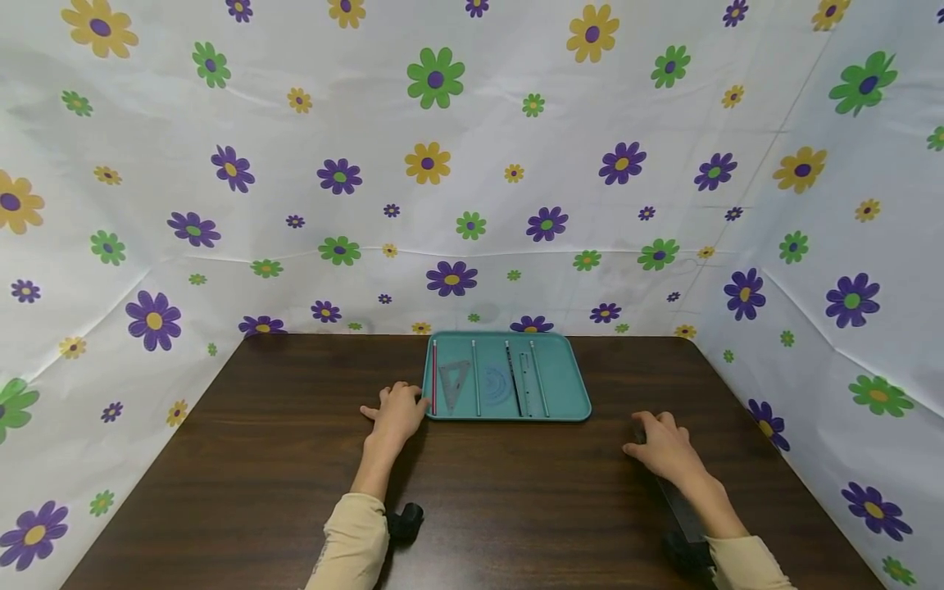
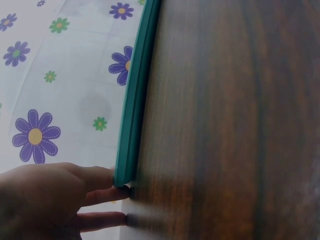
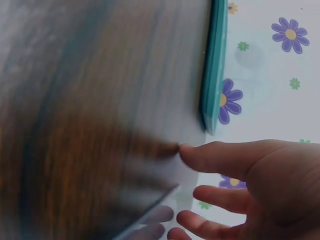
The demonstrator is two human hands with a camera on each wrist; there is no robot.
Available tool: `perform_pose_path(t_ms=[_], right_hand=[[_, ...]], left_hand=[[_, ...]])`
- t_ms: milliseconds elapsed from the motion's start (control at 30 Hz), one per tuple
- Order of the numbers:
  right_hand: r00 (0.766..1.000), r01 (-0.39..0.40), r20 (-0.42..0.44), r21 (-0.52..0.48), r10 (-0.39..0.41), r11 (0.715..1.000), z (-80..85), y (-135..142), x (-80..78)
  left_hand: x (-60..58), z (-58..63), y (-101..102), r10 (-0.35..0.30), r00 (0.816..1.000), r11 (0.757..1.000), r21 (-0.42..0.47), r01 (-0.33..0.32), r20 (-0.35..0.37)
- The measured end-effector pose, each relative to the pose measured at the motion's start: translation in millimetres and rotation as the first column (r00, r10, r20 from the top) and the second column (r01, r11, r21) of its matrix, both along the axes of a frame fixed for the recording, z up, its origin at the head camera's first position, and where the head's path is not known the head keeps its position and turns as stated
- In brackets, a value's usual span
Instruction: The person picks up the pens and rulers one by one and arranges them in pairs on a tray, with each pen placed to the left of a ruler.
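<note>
At the near left corner of the teal tray, my left hand touches the rim with its thumb. In the left wrist view, the fingers of that hand extend down to the table beside the rim. Over to the right, my right hand rests low over the table, apart from the tray, thumb and fingers spread. A long dark grey strip lies beneath this hand and forearm. Within the tray lie a red pencil, a clear set square, a clear protractor, a black pencil and a clear ruler.
Two pale pencils, one left and one right, also lie in the tray. The dark wooden table reaches back to a white flower-printed sheet, which also hangs along both sides. Each forearm wears a black wrist camera.
</note>
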State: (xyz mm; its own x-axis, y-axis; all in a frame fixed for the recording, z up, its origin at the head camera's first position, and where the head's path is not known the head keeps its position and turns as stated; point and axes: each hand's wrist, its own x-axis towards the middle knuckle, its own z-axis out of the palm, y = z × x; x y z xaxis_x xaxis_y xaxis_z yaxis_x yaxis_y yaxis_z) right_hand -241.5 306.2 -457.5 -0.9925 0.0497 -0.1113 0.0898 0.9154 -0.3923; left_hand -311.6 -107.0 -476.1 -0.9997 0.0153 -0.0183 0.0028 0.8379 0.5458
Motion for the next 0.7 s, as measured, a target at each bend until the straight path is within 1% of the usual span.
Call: perform_pose_path(t_ms=[200,333,467,567,700], right_hand=[[0.999,-0.007,0.053,0.006,0.007,1.0,5.8,9.4,7.4],[0.998,-0.037,0.053,0.009,0.037,0.999,7.7,16.2,10.8],[0.997,-0.054,0.049,0.011,0.053,0.998,9.4,19.1,10.8],[0.997,-0.05,0.057,0.021,0.049,0.999,8.7,19.5,10.1],[0.997,-0.024,0.071,0.017,0.023,1.0,7.1,18.6,8.2]], left_hand=[[0.3,1.2,0.0,0.002,1.0,1.0,0.0,-0.002,0.0],[0.6,0.9,0.3,0.008,1.0,1.0,0.0,-0.008,-0.002],[1.0,0.6,0.6,0.005,1.0,1.0,-0.002,-0.005,0.0],[1.2,0.5,0.7,0.003,1.0,1.0,0.001,-0.003,0.002],[1.2,1.5,0.9,0.004,1.0,1.0,0.003,-0.004,0.002]])
